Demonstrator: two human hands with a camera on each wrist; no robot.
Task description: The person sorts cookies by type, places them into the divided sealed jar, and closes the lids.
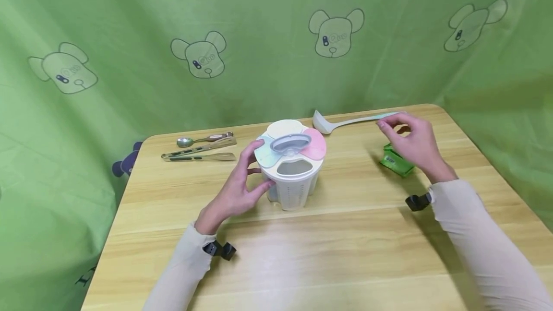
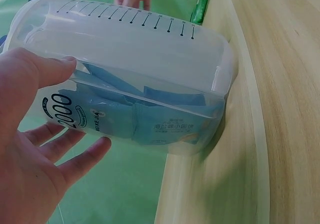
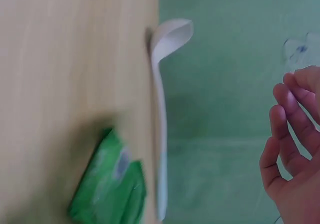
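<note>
Around the side of a clear divided storage container (image 1: 294, 193) with a white, blue and pink lid, my left hand (image 1: 237, 188) has its thumb in front and fingers behind. One opening in the lid faces me. Blue snack packets (image 2: 170, 121) show through the container wall in the left wrist view. My right hand (image 1: 412, 143) is raised over green packets (image 1: 396, 161) on the table, fingers loosely bent and holding nothing. Behind that hand lies a white ladle (image 1: 324, 123) with a pale blue handle end.
On the wooden table's (image 1: 328, 263) far left lie a spoon (image 1: 203, 139) and tongs (image 1: 198, 150). A green curtain (image 1: 268, 76) with mouse-like faces hangs along the back and sides, close to the table's edges.
</note>
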